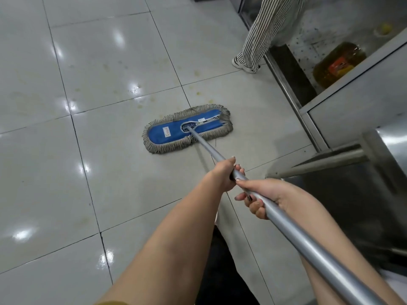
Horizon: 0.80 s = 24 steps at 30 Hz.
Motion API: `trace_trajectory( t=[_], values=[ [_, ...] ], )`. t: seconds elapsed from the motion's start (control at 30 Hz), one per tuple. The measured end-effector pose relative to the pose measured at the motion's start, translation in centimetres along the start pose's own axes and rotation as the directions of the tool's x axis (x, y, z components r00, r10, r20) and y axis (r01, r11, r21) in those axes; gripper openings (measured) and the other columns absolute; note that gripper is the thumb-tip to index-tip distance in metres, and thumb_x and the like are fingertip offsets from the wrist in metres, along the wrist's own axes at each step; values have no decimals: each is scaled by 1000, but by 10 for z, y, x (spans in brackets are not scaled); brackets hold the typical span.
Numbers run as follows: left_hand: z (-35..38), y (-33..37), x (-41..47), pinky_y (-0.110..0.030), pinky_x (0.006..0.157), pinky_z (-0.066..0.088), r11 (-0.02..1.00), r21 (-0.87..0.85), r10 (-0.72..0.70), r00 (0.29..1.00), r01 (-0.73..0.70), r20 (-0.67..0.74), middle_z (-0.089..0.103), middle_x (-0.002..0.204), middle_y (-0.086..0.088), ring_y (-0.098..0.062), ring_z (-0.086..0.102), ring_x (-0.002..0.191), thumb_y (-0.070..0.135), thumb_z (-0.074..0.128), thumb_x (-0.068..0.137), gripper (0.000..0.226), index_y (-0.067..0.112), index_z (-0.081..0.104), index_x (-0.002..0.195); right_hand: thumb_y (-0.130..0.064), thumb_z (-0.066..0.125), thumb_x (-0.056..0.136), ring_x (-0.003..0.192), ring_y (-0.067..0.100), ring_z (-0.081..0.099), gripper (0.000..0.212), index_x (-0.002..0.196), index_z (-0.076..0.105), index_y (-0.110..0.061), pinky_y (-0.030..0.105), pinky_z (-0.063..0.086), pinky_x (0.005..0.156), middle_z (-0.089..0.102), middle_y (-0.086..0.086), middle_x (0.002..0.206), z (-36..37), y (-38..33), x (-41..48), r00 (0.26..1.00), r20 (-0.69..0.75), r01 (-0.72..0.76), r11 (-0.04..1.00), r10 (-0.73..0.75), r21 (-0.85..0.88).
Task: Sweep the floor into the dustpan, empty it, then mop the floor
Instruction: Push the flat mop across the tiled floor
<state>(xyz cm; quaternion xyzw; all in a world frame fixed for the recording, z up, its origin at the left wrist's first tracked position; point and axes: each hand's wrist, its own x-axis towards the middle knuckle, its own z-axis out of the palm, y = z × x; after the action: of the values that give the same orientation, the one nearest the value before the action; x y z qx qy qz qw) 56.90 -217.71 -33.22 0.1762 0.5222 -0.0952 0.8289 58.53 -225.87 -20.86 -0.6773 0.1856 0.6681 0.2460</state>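
A flat mop with a blue pad and grey fringe [174,131] lies flat on the grey tiled floor [105,69] ahead of me. Its long silver handle [308,243] runs back from the pad toward the lower right. My left hand [224,173] grips the handle further down, nearer the pad. My right hand [262,198] grips it just behind, fingers curled round the tube. Yellowish stains [199,93] dot the tiles beyond the mop.
A person in striped trousers [259,34] and a white shoe stands at the top right by a steel counter [352,102]. A large bottle of yellow oil [337,64] sits on its low shelf. A steel table leg and bar [326,159] stand to my right.
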Motion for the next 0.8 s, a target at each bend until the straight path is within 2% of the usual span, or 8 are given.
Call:
trace_trajectory(
  t=[0.1, 0.2, 0.33, 0.47, 0.67, 0.8],
  values=[
    [10, 25, 12, -13, 33, 38, 1000, 1, -2, 1000, 2, -5, 37, 60, -1, -12, 38, 51, 25, 42, 101, 29, 11, 37, 75, -39, 54, 93, 21, 4, 33, 41, 75, 49, -3, 9, 29, 26, 34, -1, 54, -9, -27, 6, 1000, 13, 14, 1000, -14, -10],
    [31, 59, 24, -19, 39, 40, 1000, 9, 17, 1000, -17, -17, 36, 60, -1, -12, 38, 51, 24, 41, 101, 29, 11, 38, 75, -40, 54, 93, 21, 4, 33, 41, 75, 49, -3, 9, 30, 26, 37, -1, 47, -27, -67, 9, 1000, 20, 11, 999, -10, -35],
    [59, 103, 43, -20, 45, 38, 1000, -5, 29, 999, -29, -14, 36, 61, -1, -12, 38, 51, 24, 40, 101, 29, 12, 37, 76, -39, 53, 94, 21, 4, 34, 41, 75, 49, -3, 9, 29, 26, 39, -2, 38, -51, -122, 15, 999, 36, 9, 999, -7, -52],
    [76, 148, 62, -20, 40, 39, 999, -36, 40, 999, -41, -23, 36, 60, 0, -12, 38, 51, 25, 40, 101, 30, 11, 37, 75, -39, 52, 94, 20, 4, 33, 41, 74, 48, -3, 9, 28, 25, 38, -2, 39, -63, -174, 24, 999, 49, 6, 995, -1, -96],
    [88, 220, 88, -22, 48, 38, 995, -91, 53, 999, -52, 7, 35, 61, -2, -13, 37, 52, 22, 39, 102, 30, 10, 38, 74, -41, 52, 94, 20, 4, 33, 43, 73, 48, -3, 9, 28, 26, 39, -2, 37, -68, -254, 35, 998, 61, 0, 990, 8, -140],
    [90, 275, 106, -22, 49, 39, 993, -100, 63, 998, -60, 22, 35, 61, -1, -13, 38, 53, 20, 38, 102, 30, 10, 38, 74, -40, 51, 95, 20, 4, 33, 43, 74, 48, -3, 8, 28, 26, 38, -2, 37, -63, -310, 44, 998, 58, 13, 989, -4, -148]
  ],
)
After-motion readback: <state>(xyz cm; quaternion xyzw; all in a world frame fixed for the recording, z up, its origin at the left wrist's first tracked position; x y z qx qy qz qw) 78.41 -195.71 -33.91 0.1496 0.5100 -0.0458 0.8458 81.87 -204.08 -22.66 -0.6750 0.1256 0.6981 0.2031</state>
